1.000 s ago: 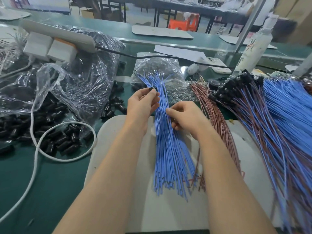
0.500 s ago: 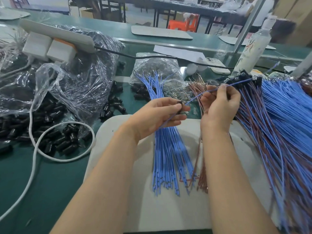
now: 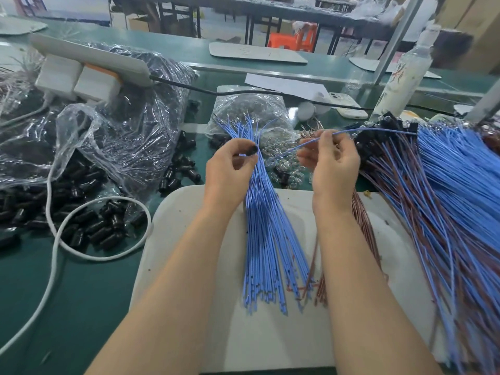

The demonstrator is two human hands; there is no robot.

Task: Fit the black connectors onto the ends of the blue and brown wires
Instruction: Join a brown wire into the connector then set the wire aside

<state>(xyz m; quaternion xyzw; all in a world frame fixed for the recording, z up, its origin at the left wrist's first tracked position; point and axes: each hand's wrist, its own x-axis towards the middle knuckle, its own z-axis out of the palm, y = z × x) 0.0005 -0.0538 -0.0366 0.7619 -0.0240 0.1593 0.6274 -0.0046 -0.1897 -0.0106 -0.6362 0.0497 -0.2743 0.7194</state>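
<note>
Pinching a black connector between thumb and forefinger of the left hand, above the white mat toward 11 o'clock. Pinching a single blue wire in the right hand at 1 o'clock, with the free end aimed toward 9 o'clock, near the connector, not yet seated. Probably light and limp: better gripped close behind the tip to prevent buckling. Small and slick, judging by looks: squeeze the connector's sides, leaving the mouth uncovered.

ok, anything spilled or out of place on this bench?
Yes: black connectors lie scattered outside the open plastic bag on the green table at left, and a white cable loops over them.
</note>
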